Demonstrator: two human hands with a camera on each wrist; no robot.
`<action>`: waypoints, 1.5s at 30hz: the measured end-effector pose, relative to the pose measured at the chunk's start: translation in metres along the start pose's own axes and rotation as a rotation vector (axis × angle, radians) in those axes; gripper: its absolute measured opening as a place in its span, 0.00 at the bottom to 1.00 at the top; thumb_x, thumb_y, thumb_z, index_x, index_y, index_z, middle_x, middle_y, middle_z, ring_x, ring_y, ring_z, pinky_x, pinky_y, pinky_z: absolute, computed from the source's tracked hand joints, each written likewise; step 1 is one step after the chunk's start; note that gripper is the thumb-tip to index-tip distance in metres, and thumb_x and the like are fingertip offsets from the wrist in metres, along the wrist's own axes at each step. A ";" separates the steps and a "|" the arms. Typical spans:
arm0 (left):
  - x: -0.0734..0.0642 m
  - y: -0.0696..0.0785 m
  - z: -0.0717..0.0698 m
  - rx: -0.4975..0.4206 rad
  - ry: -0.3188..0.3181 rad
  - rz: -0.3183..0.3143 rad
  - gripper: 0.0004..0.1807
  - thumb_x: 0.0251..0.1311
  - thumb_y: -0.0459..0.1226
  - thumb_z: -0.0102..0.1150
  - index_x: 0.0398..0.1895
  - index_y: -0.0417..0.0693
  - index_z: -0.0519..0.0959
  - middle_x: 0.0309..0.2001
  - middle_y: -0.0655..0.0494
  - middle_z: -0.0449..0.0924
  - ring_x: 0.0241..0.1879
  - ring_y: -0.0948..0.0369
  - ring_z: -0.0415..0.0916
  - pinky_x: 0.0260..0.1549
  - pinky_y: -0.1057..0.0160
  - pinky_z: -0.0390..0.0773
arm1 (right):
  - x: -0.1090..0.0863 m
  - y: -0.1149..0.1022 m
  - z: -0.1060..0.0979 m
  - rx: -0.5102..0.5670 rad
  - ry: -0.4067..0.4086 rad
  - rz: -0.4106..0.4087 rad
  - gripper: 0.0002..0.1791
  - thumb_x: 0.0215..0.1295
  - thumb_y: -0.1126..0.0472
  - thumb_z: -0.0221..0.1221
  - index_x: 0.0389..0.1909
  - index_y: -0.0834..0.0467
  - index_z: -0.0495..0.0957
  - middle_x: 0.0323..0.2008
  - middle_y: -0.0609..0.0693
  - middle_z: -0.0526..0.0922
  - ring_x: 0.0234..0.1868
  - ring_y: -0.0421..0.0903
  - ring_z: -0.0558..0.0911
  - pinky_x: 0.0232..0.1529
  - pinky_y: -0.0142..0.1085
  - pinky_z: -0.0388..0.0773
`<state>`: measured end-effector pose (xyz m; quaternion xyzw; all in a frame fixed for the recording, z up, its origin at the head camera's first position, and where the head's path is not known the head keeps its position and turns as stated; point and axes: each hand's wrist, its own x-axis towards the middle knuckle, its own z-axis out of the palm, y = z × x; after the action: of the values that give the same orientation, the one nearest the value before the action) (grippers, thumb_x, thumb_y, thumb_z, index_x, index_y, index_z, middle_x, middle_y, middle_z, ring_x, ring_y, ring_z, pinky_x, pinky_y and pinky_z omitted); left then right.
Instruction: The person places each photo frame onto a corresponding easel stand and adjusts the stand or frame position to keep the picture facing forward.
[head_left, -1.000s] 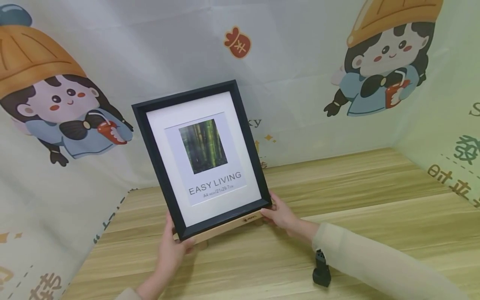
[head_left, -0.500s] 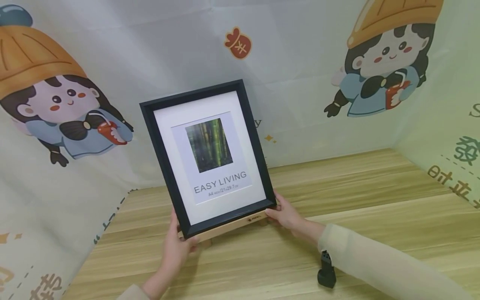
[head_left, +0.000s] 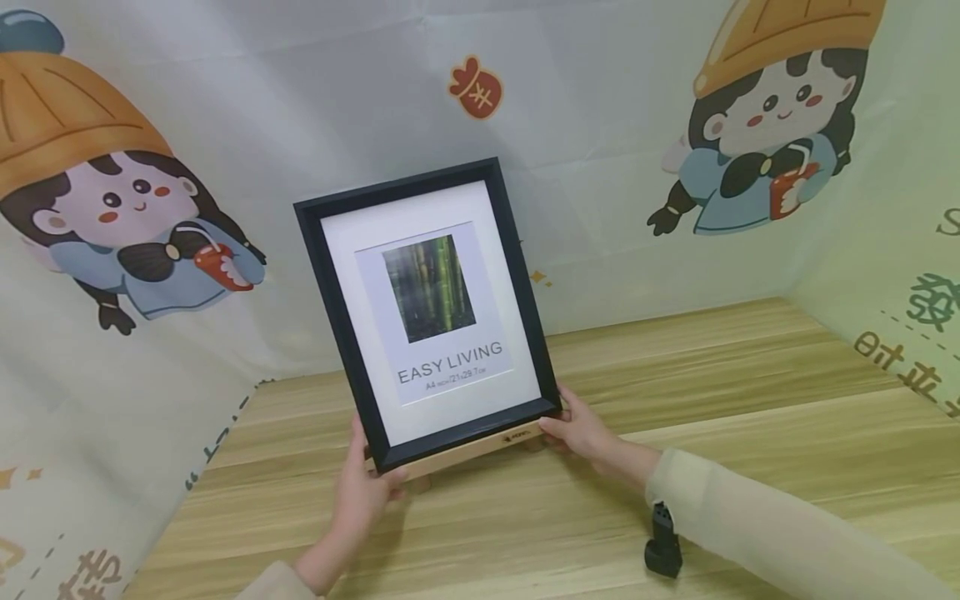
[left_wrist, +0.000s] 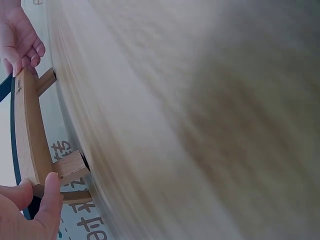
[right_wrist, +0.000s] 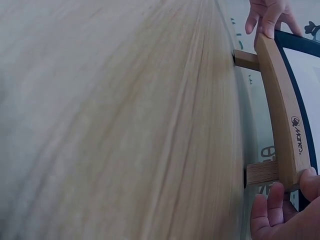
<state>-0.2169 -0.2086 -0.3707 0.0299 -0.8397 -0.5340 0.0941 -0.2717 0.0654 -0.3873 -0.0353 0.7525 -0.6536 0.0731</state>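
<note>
A black picture frame (head_left: 420, 308), with a white mat and a bamboo picture, leans back on a small wooden tabletop easel (head_left: 472, 448). My left hand (head_left: 362, 492) grips the left end of the easel's front ledge, thumb in front. At the opposite end, my right hand (head_left: 588, 433) pinches the ledge beside the frame's lower corner. Short wooden legs (left_wrist: 70, 167) reach from the ledge to the tabletop in the left wrist view. A printed logo (right_wrist: 297, 135) marks the ledge in the right wrist view. The easel's back is hidden behind the frame.
The wood-grain table (head_left: 750, 392) extends around the easel. A pale cloth backdrop (head_left: 600, 108) with cartoon figures hangs behind it and along both sides. A black device (head_left: 663, 542) hangs at the right sleeve's cuff.
The easel and picture frame have shifted a little to the right, with both hands moving along. The grip at both ends looks the same.
</note>
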 end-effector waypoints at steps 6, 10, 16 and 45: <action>0.002 0.001 0.005 -0.030 -0.009 0.015 0.58 0.48 0.17 0.54 0.72 0.65 0.34 0.57 0.29 0.59 0.31 0.52 0.77 0.20 0.60 0.80 | -0.001 0.002 -0.005 0.010 0.010 0.004 0.36 0.63 0.69 0.52 0.70 0.60 0.47 0.43 0.62 0.79 0.30 0.42 0.77 0.32 0.31 0.75; 0.005 0.001 0.008 -0.050 -0.018 0.015 0.58 0.48 0.16 0.53 0.72 0.67 0.34 0.56 0.30 0.59 0.30 0.54 0.77 0.19 0.60 0.80 | -0.002 0.002 -0.008 0.011 0.007 0.002 0.36 0.63 0.70 0.52 0.70 0.60 0.47 0.44 0.63 0.79 0.32 0.43 0.78 0.34 0.33 0.76; 0.009 0.001 0.011 -0.056 -0.026 0.007 0.58 0.48 0.16 0.54 0.72 0.68 0.35 0.56 0.31 0.60 0.30 0.54 0.77 0.19 0.60 0.81 | -0.003 0.002 -0.012 0.013 0.006 -0.005 0.37 0.63 0.70 0.52 0.70 0.61 0.46 0.39 0.60 0.80 0.31 0.43 0.78 0.33 0.32 0.76; 0.021 0.009 0.034 -0.069 -0.077 0.042 0.58 0.47 0.15 0.55 0.72 0.60 0.35 0.53 0.29 0.63 0.27 0.57 0.76 0.19 0.60 0.81 | -0.013 0.006 -0.037 -0.045 0.023 -0.020 0.38 0.63 0.70 0.51 0.70 0.65 0.41 0.45 0.68 0.77 0.35 0.44 0.80 0.34 0.35 0.77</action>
<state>-0.2432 -0.1773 -0.3745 -0.0116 -0.8243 -0.5612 0.0740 -0.2643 0.1043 -0.3870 -0.0367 0.7673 -0.6377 0.0571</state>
